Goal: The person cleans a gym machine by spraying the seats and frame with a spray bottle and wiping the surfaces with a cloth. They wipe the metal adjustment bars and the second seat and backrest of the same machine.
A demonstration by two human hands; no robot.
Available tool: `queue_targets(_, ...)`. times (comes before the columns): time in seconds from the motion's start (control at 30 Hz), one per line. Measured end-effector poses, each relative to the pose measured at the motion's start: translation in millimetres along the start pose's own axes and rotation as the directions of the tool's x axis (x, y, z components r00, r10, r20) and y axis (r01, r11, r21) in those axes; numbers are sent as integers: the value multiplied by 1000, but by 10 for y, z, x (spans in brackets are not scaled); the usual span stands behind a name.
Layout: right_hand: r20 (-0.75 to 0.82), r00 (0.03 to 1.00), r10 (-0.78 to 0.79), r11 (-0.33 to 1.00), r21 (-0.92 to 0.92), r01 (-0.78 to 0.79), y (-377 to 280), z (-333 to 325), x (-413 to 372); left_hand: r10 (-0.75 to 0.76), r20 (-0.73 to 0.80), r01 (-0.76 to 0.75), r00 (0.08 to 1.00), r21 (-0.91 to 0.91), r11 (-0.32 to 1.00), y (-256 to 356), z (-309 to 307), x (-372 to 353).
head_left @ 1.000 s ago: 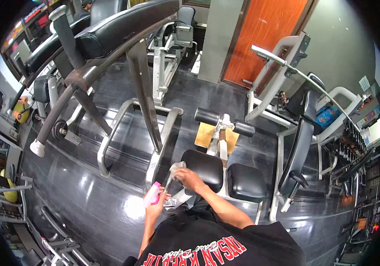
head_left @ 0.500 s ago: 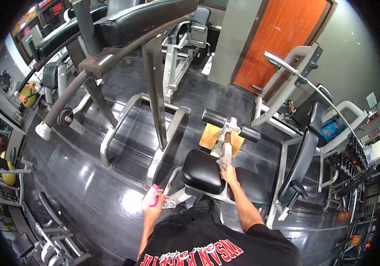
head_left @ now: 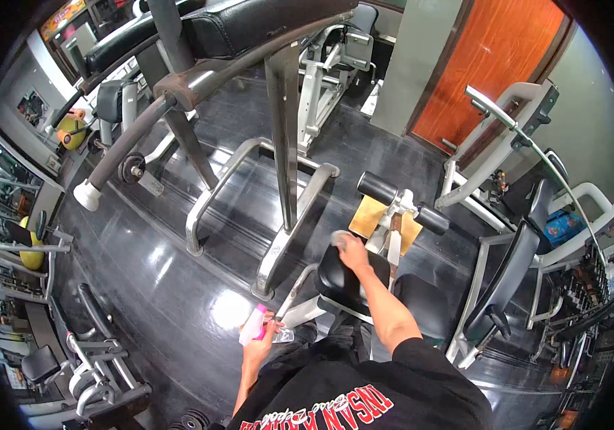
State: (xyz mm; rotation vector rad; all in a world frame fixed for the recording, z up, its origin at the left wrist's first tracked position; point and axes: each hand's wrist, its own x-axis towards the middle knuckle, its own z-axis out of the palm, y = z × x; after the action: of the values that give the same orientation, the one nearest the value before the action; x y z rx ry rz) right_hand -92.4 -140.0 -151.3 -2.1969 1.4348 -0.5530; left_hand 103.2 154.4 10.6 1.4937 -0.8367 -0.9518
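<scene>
My left hand is closed around a spray bottle with a pink and white head and a clear body, held low beside the bench frame. A greyish cloth is in my right hand, at the far edge of the left black seat pad. The fingers are slightly blurred there. A second black pad lies to the right of my forearm. Beyond both pads, a metal post carries two black foam rollers.
A yellow board lies on the floor under the rollers. A large metal frame with a padded top stands at left. Another bench with an upright backrest is at right. An orange door is at the back.
My right hand has moved with the cloth from the metal post between the pads to the far edge of the left pad. My left hand still holds the bottle. The view has shifted slightly.
</scene>
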Motion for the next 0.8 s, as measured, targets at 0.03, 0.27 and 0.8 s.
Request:
queue_targets(0.03, 11, 976, -218, 967, -132, 217, 13, 191, 48, 24, -34, -26, 999, -41, 999, -21, 22, 12)
queue_targets(0.27, 487, 800, -352, 923, 39, 382, -841, -196, -386, 14, -7, -14, 1000, -125, 992, -118, 94, 99)
queue_targets(0.8, 65, 953, -297, 954, 69, 293, -1, -898, -1699, 24, 132, -7, 991, -134, 991, -16, 221, 445)
